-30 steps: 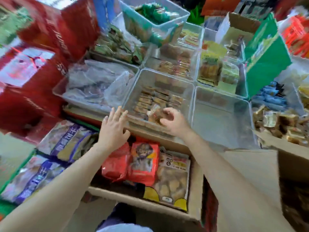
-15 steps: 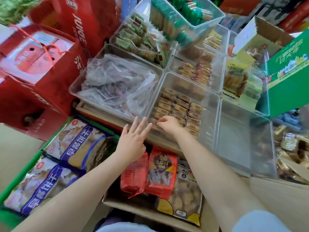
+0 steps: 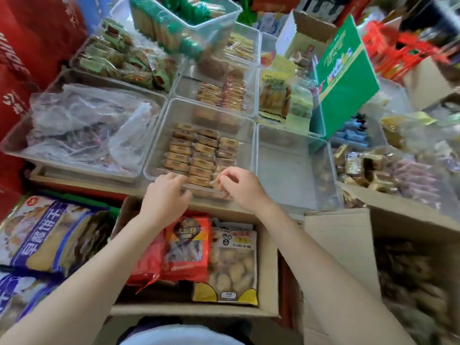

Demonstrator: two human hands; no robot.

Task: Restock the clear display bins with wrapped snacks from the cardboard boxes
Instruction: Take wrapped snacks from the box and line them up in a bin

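Clear display bin at centre, three rows of brown wrapped snacks filling its near half; far half bare. Neighbouring bin to the right holds nothing visible, open room inside. Left hand at the near rim, fingers curled over the edge, touching the front-left snack; grasp not resolvable. Right hand at the near right corner, fingertips pinching a wrapped snack, mostly hidden. Cardboard box below the wrists, red and white packets inside. Right-hand box blurred, cut off. Versus half a second back: left hand moved from splayed outside the bin to its rim.
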